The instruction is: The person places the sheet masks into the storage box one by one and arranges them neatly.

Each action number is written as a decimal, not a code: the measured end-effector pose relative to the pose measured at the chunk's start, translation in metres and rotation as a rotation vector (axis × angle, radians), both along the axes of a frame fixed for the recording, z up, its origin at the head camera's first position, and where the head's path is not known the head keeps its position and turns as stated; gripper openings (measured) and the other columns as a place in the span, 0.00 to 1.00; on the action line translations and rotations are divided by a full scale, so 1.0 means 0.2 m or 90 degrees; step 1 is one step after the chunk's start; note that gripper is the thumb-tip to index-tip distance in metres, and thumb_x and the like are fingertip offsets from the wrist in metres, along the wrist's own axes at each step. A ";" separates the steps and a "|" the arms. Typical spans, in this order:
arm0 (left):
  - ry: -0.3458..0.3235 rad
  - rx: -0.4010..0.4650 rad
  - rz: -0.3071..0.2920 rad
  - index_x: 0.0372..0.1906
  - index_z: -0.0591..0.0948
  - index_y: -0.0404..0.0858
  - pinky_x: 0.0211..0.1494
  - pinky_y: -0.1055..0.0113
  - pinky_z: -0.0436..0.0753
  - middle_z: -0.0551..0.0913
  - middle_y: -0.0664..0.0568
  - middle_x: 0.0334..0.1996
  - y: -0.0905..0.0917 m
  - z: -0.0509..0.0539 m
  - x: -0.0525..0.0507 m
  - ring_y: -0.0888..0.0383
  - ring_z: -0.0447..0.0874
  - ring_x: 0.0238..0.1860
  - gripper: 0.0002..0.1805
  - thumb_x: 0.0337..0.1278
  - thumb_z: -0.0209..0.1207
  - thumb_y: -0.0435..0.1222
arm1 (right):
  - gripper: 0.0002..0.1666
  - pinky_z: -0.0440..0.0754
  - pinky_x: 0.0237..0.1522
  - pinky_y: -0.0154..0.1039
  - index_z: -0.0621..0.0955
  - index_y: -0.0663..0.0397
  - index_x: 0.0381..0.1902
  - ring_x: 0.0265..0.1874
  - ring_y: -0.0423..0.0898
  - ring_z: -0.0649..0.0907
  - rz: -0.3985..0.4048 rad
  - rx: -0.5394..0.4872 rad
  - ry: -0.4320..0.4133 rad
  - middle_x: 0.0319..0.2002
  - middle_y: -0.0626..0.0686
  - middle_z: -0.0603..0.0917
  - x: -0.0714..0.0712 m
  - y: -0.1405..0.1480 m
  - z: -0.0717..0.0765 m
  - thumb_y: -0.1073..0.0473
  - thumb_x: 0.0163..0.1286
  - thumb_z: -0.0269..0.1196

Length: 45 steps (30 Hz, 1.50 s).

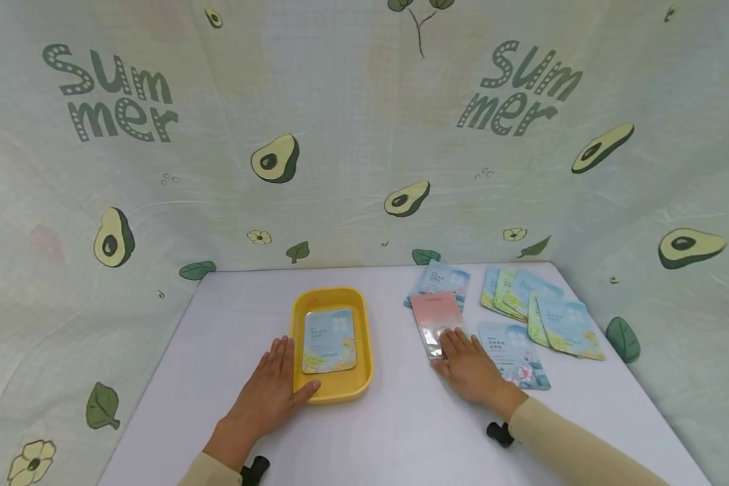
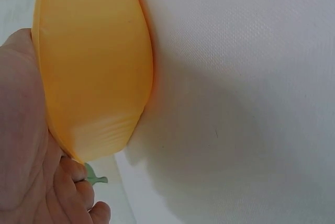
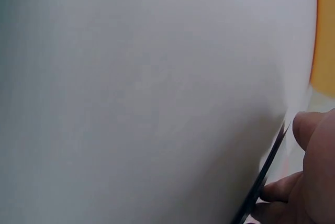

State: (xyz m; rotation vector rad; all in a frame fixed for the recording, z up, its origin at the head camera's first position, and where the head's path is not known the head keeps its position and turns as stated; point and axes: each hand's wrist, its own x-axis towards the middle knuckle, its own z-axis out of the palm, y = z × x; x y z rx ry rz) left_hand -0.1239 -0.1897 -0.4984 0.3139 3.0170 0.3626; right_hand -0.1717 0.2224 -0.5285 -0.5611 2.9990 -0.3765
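My left hand (image 1: 268, 395) lies along the left side of a yellow tray (image 1: 338, 386), its fingers straight and its thumb over the near rim. In the left wrist view the palm is against the outer wall of the tray (image 2: 97, 67). A light blue sachet (image 1: 329, 341) lies flat inside the tray. Over on the right, my right hand (image 1: 470, 368) rests with extended fingers on the lower part of a pink packet (image 1: 435, 307), which has a shiny lower section. The right wrist view catches the packet's thin dark edge (image 3: 261, 174) beside the thumb.
Behind the pink packet lie blue sachets (image 1: 446, 278). Another blue sachet (image 1: 513, 354) with pink flowers is just right of my right hand. Several overlapping blue and green sachets (image 1: 568, 327) spread near the table's right edge. A printed cloth (image 1: 340, 101) hangs behind the white table (image 1: 237, 304).
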 end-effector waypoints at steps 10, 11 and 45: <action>0.000 0.001 0.006 0.84 0.47 0.26 0.85 0.40 0.56 0.48 0.32 0.85 0.00 0.00 0.00 0.37 0.44 0.86 0.57 0.75 0.51 0.66 | 0.39 0.70 0.73 0.68 0.70 0.71 0.74 0.74 0.70 0.70 0.019 0.027 0.035 0.74 0.70 0.72 0.02 -0.15 0.00 0.44 0.83 0.57; -0.001 0.000 0.006 0.84 0.47 0.26 0.85 0.40 0.55 0.48 0.32 0.85 0.00 0.00 0.00 0.37 0.44 0.86 0.57 0.75 0.50 0.66 | 0.37 0.74 0.69 0.67 0.72 0.71 0.72 0.71 0.70 0.73 0.024 0.029 0.058 0.71 0.69 0.75 0.00 -0.15 0.00 0.45 0.82 0.58; -0.021 0.005 0.017 0.84 0.47 0.26 0.85 0.41 0.56 0.48 0.33 0.85 0.01 0.00 0.00 0.38 0.45 0.86 0.56 0.75 0.50 0.66 | 0.54 0.76 0.59 0.64 0.75 0.55 0.65 0.63 0.66 0.72 0.044 0.037 0.079 0.64 0.64 0.76 -0.61 0.02 0.03 0.24 0.54 0.75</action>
